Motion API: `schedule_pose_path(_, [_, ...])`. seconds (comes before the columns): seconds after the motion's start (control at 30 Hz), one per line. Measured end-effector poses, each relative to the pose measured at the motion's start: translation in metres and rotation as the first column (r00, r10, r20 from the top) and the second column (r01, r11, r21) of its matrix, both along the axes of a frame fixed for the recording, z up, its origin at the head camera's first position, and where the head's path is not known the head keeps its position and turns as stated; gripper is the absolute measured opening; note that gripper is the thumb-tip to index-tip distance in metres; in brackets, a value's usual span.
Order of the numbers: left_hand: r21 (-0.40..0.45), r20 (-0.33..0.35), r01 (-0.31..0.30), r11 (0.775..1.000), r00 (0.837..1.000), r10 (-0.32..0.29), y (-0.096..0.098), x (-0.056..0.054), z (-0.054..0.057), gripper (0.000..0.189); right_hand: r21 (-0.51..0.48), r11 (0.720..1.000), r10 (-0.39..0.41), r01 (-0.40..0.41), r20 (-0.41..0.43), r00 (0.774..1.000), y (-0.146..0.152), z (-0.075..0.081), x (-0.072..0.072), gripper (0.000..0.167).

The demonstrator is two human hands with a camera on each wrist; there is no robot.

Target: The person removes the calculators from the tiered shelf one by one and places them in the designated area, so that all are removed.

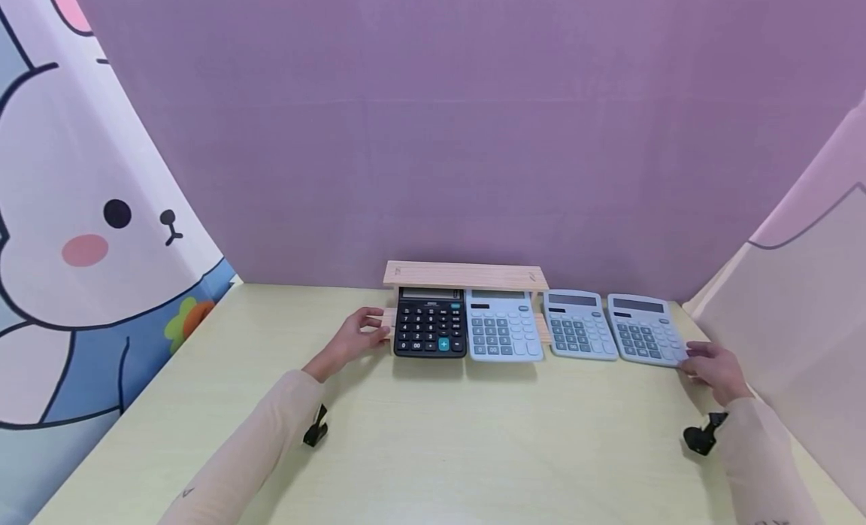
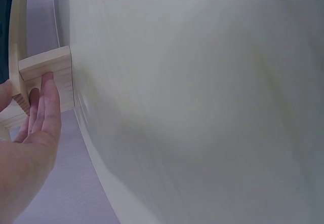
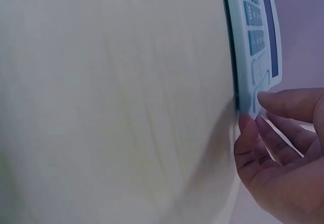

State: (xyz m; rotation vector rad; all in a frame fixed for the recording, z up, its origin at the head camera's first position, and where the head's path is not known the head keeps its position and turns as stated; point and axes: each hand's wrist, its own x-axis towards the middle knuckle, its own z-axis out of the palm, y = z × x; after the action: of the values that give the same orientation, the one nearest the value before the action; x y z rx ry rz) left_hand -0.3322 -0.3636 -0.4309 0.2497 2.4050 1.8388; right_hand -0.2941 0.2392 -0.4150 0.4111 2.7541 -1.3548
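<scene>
My left hand point(image 1: 357, 333) is at the left end of a small wooden rack point(image 1: 467, 274). In the left wrist view its thumb lies in front of a wooden strip point(image 2: 17, 77) and its fingers reach behind, gripping that end. A black calculator point(image 1: 431, 323) and a light-blue calculator point(image 1: 504, 326) lean side by side on the rack, their tops under its upper board. At the far right, my right hand point(image 1: 716, 368) pinches the lower right corner of another light-blue calculator point(image 1: 646, 329), thumb over the keys and index finger beneath, as the right wrist view shows.
One more light-blue calculator point(image 1: 580, 326) lies between the rack and the pinched one. A purple backdrop point(image 1: 467, 134) stands behind the pale table point(image 1: 473, 442). A cartoon-printed curtain point(image 1: 88, 171) borders the left, and a pale curtain point(image 1: 805, 299) the right.
</scene>
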Motion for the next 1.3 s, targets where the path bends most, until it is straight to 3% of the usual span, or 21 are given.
schedule_pose_path(0.2, [-0.004, 0.009, -0.004, 1.0, 1.0, 0.004, 0.001, 0.001, 0.002, 0.048, 0.022, 0.999, 0.038, -0.038, -0.024, 0.999, -0.002, 0.005, 0.002, 0.064])
schedule_pose_path(0.67, [0.018, 0.021, -0.006, 1.0, 1.0, 0.006, 0.0, 0.0, 0.001, 0.049, 0.008, 0.999, 0.036, -0.035, -0.134, 0.99, -0.025, 0.001, 0.008, 0.054])
schedule_pose_path(1.07, [0.019, 0.019, -0.001, 1.0, 1.0, 0.001, -0.001, -0.001, 0.0, 0.049, -0.037, 0.991, 0.115, -0.126, -0.217, 0.969, -0.06, 0.001, 0.012, 0.048])
schedule_pose_path(1.3, [0.017, 0.017, -0.006, 1.0, 1.0, 0.006, 0.0, -0.001, -0.001, 0.049, -0.069, 0.982, 0.16, -0.178, -0.208, 0.965, -0.082, 0.001, 0.016, 0.045])
